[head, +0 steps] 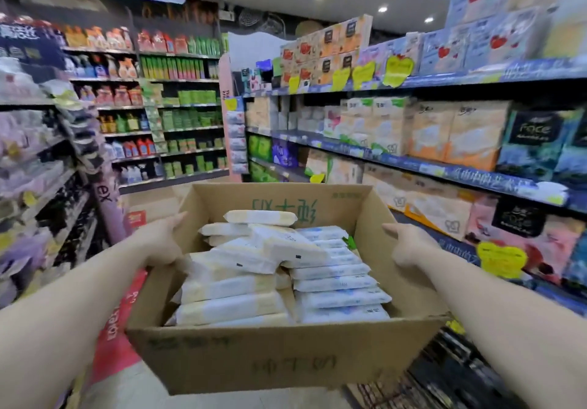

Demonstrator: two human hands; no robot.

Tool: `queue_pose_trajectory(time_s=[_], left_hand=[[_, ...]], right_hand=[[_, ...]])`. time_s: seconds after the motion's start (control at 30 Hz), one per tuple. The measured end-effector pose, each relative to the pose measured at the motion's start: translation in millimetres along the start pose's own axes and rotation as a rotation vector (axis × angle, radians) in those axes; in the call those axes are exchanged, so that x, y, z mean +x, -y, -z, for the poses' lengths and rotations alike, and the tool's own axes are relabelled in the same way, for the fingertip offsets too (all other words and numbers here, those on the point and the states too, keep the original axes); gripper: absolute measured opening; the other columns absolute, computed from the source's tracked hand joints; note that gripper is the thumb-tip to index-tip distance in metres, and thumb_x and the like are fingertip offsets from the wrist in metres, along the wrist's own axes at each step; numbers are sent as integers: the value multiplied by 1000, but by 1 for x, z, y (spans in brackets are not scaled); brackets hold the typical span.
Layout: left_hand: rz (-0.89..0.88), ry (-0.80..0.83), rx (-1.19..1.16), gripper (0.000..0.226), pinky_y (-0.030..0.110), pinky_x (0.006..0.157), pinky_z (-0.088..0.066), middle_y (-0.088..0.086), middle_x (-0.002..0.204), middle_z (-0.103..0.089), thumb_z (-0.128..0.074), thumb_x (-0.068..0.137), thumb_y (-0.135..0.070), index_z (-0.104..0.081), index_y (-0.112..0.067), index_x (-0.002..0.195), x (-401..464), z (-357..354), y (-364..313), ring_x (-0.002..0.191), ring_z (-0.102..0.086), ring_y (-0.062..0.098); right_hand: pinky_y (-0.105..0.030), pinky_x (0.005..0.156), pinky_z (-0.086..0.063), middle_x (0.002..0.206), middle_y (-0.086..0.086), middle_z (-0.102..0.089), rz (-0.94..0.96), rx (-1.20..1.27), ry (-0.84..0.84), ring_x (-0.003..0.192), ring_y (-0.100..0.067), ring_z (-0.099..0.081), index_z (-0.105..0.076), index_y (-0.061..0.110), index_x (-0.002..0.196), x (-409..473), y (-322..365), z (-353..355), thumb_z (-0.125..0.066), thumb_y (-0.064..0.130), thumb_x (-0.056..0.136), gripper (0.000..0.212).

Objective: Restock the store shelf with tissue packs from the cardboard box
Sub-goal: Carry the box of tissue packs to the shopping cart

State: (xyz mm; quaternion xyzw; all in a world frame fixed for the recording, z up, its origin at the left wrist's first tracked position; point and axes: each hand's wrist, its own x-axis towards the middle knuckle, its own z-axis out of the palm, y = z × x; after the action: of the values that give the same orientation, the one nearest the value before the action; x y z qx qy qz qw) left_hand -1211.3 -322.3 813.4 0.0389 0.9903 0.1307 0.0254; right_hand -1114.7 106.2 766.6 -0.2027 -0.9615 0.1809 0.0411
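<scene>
A store shelf of boxed and bagged tissue runs along the right side of the aisle, its far end blurred. In front, held up between both arms, is an open brown cardboard box with faint green print. It is filled with flat tissue packs, cream-yellow on the left and pale blue-white on the right, a few lying loose on top. The left hand presses the box's left wall; the right hand presses the right wall. The fingers are hidden beyond the walls, so their grip cannot be told.
</scene>
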Motion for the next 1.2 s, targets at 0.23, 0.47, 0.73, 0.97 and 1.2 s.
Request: queue_pose_trajectory(time_s=[0.23, 0.47, 0.73, 0.97, 1.2], left_hand=[[-218, 97, -38, 114, 35, 79, -54, 8, 147, -41, -85, 63, -22, -15, -36, 151, 162, -12, -126, 113, -54, 29], [-614, 246, -55, 98, 37, 76, -57, 2, 148, -40, -68, 75, -7, -14, -33, 153, 303, -81, -277, 96, -60, 22], [-1004, 420, 22, 96, 25, 46, -47, 6, 126, -57, -67, 77, -15, -10, -34, 152, 366, -173, -415, 72, -66, 20], [-1133, 625, 142, 80, 30, 65, -51, 7, 130, -54, -58, 71, -39, -31, -23, 145, 401, -298, -463, 88, -60, 18], [-1218, 656, 262, 72, 28, 87, -44, 3, 140, -52, -48, 86, -42, -19, -29, 150, 422, -369, -476, 116, -56, 21]], right_hand=[[-21, 49, -41, 141, -3, -49, -228, -46, -73, 101, -24, -62, -31, 33, 148, 76, -54, 44, -49, 3, 79, 78], [-22, 43, -33, 143, -1, -47, -635, -107, -166, 80, -19, -55, -30, 36, 148, 98, -126, 53, -45, 0, 79, 79], [-29, 50, -48, 137, -1, -53, -1041, -50, -232, 75, -18, -61, -29, 35, 148, 57, -156, 18, -47, -2, 81, 79], [-26, 47, -42, 133, -4, -56, -1186, 5, -141, 71, -18, -60, -30, 30, 148, 55, -195, -36, -51, -2, 81, 77], [-17, 48, -32, 110, -7, -62, -1211, 82, 25, 75, -17, -56, -37, 17, 144, 84, -249, -125, -56, 10, 86, 61]])
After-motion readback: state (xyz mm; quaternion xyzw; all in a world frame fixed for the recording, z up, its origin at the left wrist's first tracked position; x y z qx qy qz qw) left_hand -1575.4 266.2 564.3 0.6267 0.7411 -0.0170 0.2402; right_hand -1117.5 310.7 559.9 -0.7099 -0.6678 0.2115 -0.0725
